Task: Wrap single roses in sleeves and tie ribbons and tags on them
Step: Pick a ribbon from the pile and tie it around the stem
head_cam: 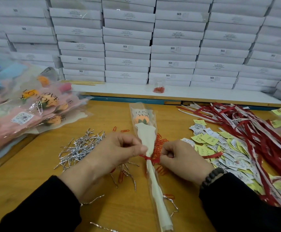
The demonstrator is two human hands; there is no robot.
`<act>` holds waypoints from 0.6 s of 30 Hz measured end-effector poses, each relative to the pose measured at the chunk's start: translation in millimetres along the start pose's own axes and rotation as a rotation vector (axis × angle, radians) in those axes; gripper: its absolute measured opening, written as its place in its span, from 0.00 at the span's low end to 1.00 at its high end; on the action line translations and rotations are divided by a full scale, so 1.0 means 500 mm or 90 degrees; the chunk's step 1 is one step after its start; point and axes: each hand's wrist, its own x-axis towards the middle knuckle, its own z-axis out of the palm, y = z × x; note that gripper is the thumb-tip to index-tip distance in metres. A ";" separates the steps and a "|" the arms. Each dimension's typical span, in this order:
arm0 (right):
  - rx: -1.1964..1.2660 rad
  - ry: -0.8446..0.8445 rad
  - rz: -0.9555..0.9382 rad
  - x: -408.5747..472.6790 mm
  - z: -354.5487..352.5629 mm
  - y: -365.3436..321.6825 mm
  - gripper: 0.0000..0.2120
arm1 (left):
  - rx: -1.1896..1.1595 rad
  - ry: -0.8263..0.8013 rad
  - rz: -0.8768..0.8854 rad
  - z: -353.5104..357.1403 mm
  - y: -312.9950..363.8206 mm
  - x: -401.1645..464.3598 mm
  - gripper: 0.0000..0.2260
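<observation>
A single orange rose in a clear and cream sleeve (147,131) printed "LOVE YOU" lies lengthwise on the wooden table (41,158), bloom away from me. A red ribbon (147,158) circles the sleeve's narrow neck. My left hand (118,148) pinches the ribbon end and the sleeve on the left side. My right hand (180,156) pinches the other ribbon end on the right. Red ribbons (247,131) lie heaped at the right, beside a pile of yellow and white tags (220,148).
Silver twist ties (81,146) are scattered left of my hands, red paper clips (160,144) under the sleeve. Wrapped roses (27,113) are stacked at the left. A small cup of clips (159,86) stands on a white shelf before a wall of white boxes (153,41).
</observation>
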 end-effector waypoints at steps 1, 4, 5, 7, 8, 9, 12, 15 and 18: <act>0.004 0.003 0.001 0.000 -0.001 0.000 0.08 | 0.064 -0.015 0.000 0.000 0.003 0.000 0.07; 0.035 0.004 0.009 0.001 -0.006 0.000 0.09 | 0.361 0.002 -0.038 -0.005 -0.006 0.006 0.06; 0.044 0.002 0.011 0.001 -0.007 0.000 0.09 | 0.477 0.020 -0.043 -0.006 -0.009 0.008 0.05; 0.055 -0.003 0.006 0.000 -0.009 -0.001 0.08 | 0.660 0.063 -0.021 -0.007 -0.013 0.008 0.04; 0.061 -0.006 0.002 -0.001 -0.009 -0.001 0.07 | 0.725 0.090 -0.002 -0.007 -0.015 0.009 0.06; 0.066 -0.011 -0.005 -0.001 -0.008 -0.002 0.07 | 0.776 0.117 0.011 -0.007 -0.017 0.010 0.07; 0.073 -0.034 -0.027 -0.005 -0.005 -0.008 0.07 | 0.858 0.193 0.035 -0.006 -0.023 0.013 0.11; 0.086 -0.055 -0.049 -0.009 -0.003 -0.017 0.09 | 0.838 0.266 0.081 -0.005 -0.027 0.014 0.13; 0.079 -0.071 -0.074 -0.011 0.003 -0.024 0.12 | 0.750 0.331 0.121 0.003 -0.035 0.012 0.11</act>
